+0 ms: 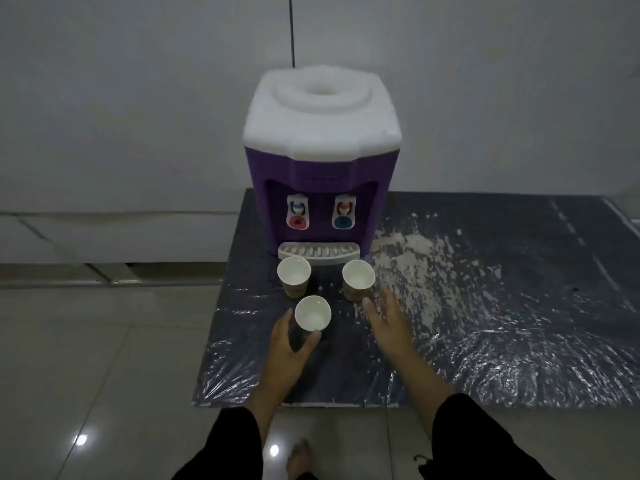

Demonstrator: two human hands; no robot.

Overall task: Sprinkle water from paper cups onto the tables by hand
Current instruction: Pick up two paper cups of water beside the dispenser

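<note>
Paper cup (312, 313) stands upright, mouth up, at the wet bench's (519, 341) front, the left hand's (289, 348) fingers (313, 337) clamped around it. Right hand (386, 320) hovers beside, fingers spread, near two more upright cups (293, 270) before the dispenser (322, 161).

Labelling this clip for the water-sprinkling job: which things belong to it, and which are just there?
Job: cup held by left hand; two more cups; open right hand; wet table.
Just there: water dispenser; floor tiles.

Wet table (519, 358), dispenser (320, 168), three cups (293, 271)
</note>
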